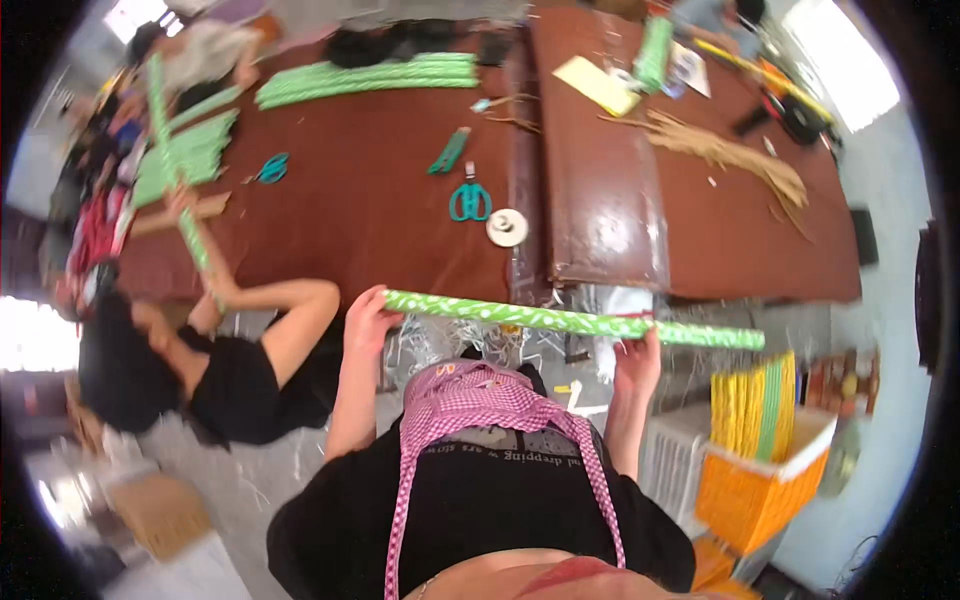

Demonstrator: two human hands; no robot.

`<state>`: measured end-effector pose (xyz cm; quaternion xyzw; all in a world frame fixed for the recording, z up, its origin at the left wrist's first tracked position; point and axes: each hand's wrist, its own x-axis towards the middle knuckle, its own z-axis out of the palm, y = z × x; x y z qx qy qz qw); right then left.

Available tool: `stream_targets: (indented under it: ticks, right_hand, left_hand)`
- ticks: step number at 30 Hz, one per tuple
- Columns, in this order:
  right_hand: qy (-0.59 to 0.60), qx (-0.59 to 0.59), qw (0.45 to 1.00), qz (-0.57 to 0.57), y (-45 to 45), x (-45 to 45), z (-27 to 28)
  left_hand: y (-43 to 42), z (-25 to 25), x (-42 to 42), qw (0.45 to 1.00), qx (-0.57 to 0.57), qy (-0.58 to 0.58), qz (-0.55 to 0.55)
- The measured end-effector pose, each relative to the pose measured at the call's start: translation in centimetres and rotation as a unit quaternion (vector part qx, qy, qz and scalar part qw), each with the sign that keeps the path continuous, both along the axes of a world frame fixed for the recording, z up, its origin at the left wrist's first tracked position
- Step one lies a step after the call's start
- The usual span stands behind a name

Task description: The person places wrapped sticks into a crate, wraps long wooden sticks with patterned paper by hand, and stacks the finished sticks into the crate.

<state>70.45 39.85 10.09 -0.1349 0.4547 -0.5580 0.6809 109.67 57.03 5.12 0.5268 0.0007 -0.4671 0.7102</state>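
One long green roll (520, 316) spans both hands, the left hand (368, 320) with its fingers closed on one end, the right hand (637, 368) with its fingers gripping it short of the other, which juts beyond them. Slim, straight and white-patterned, it slants slightly beside the brown surface's (350, 190) near edge.

The left hand (369, 322) gripped one end of the green patterned roll (520, 316); the right hand (638, 364) held it short of the opposite end. The roll extended crosswise before the brown table (350, 200). There, teal-handled scissors (470, 201) lay just beside a white spool (507, 228).
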Motion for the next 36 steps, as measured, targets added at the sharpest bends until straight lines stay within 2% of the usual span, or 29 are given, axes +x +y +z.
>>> stream_targets:
  ticks: [6, 8, 16, 28, 31, 36]
  right_hand:
    - [0.068, 0.024, 0.996, -0.048, 3.7, 0.4, 0.8]
    - [0.061, 0.032, 0.992, -0.104, 4.7, -0.2, 0.9]
    - [0.045, 0.027, 0.983, -0.178, 9.2, -5.4, 0.3]
    - [-0.024, 0.031, 0.949, -0.313, 17.2, -21.8, -2.7]
    - [-0.034, 0.025, 0.948, -0.315, 19.3, -26.7, -3.2]
    - [-0.034, 0.024, 0.956, -0.289, 22.1, -34.8, -2.7]
  left_hand:
    - [-1.9, -1.7, 2.2, 0.998, 0.032, 0.007, -0.048]
    - [-3.1, -2.0, 2.2, 0.997, 0.023, 0.015, -0.074]
    - [-8.8, -2.1, -1.8, 0.981, 0.035, 0.005, -0.189]
    - [-12.9, 0.0, -19.3, 0.929, 0.060, -0.063, -0.360]
    - [-12.5, 0.2, -24.1, 0.915, 0.100, -0.087, -0.382]
    - [-12.2, 1.2, -31.7, 0.904, 0.100, -0.102, -0.402]
